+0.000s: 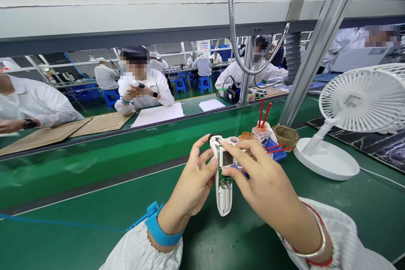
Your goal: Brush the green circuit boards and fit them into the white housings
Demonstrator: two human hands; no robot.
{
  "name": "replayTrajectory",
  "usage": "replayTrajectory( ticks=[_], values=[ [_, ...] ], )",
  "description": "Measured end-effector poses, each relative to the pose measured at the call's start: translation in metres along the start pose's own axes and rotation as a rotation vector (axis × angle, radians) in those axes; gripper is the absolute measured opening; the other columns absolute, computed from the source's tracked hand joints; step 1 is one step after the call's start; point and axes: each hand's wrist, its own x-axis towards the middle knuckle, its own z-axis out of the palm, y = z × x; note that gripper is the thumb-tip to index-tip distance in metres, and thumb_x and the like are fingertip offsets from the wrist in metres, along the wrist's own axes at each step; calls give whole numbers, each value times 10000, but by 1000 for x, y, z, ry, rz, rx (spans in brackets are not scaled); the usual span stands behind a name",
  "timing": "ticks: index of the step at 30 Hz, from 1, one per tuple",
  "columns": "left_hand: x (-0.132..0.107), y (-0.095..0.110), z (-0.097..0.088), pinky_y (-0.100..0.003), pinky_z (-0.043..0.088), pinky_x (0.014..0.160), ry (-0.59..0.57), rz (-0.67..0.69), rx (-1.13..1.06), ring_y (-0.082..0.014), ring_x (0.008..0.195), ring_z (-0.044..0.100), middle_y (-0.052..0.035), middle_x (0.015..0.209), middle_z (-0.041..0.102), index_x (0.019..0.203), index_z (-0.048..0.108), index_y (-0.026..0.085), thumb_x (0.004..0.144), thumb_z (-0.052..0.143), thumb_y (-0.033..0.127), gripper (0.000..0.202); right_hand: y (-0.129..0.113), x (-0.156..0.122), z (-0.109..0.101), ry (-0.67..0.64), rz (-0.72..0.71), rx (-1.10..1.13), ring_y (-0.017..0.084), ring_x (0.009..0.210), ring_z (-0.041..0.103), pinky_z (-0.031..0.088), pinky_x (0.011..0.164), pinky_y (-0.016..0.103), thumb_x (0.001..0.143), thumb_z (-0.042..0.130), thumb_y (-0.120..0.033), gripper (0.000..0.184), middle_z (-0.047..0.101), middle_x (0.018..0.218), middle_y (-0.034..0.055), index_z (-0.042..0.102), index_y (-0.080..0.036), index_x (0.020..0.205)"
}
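Note:
A white handheld device [224, 206], shaped like an infrared thermometer, is held upright above the bench with its housing open. Inside show a green circuit board [225, 177], a grey screen [227, 159] and a battery bay at the lower end. My left hand [198, 177] is closed around its left side, thumb against the edge and fingers behind. From the right, my right hand [259, 177] has its index fingertip at the device's top and its thumb on the board beside the screen. What lies under those fingertips is hidden.
Beyond my right hand stand a bottle [261, 133] with red sticks, a blue tray [280, 155] and a brown pot [285, 135]. A white fan [327, 158] is at the right. Small screws [234, 243] lie on the green bench [95, 228]. Co-workers sit opposite.

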Motion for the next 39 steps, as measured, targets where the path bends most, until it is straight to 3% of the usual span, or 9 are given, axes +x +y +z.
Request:
replayTrajectory(
  ticks=[9,16,23,30,35,39],
  values=[
    [-3,2,3,-229,487,737,-11,31,1,-133,900,601,-47,1153,573,1282,349,319,863,552,213,478,-3,-2,4,55,-28,53,237,945,572,525,782,383,846,489,-79,398,514,1014,105,492,-156,1237],
    [-3,1,2,-240,480,782,-17,49,-23,-124,902,599,-37,1152,569,1256,363,310,862,548,172,456,-2,-3,2,15,14,93,224,897,576,536,768,392,855,508,-113,426,489,1054,96,461,-190,1270],
    [-4,0,2,-246,485,772,-40,69,-21,-129,903,594,-42,1167,557,1257,356,315,862,548,189,457,-1,-2,6,82,-30,90,238,956,564,522,804,402,849,501,-69,394,496,1018,99,490,-171,1230],
    [-6,3,2,-251,495,722,-56,71,-19,-138,871,599,-54,1169,556,1258,349,313,841,574,189,490,-1,-1,2,150,-99,162,166,861,562,538,734,303,825,524,-27,403,466,1086,97,521,-166,1204],
    [-7,8,5,-220,491,608,-5,73,-2,-115,746,605,-36,1101,591,1220,367,314,837,571,218,444,-2,0,1,159,-167,191,185,1072,503,466,934,299,818,547,-16,416,497,1139,92,511,-132,1216],
    [-6,5,4,-189,454,525,55,134,82,-84,618,575,-18,992,629,1194,392,298,833,584,272,409,-2,-1,1,152,-219,207,173,1119,480,401,1020,289,817,556,-11,419,499,1152,92,507,-115,1219]
  ],
)
